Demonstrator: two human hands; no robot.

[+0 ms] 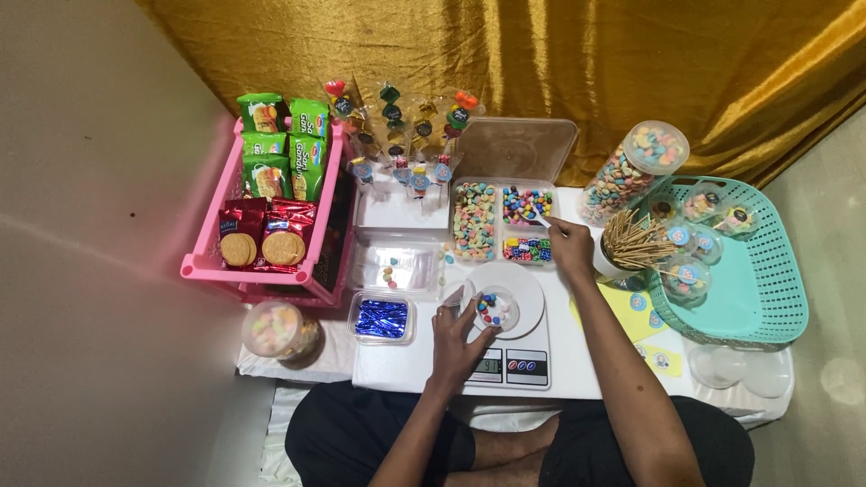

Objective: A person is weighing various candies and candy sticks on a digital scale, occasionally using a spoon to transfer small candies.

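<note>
The left hand (pixel 458 335) steadies a small clear round cup (pixel 495 308) on the white kitchen scale (pixel 528 361) — only a few coloured candies inside — while the right hand (pixel 570 245), fingers pinched on a small white scoop (pixel 541 215), dips into the divided candy tray (pixel 502 225) beyond.

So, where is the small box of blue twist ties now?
In the head view, the clear box of blue ties sits on the white table, just left of the left hand, below the pink rack.
</note>
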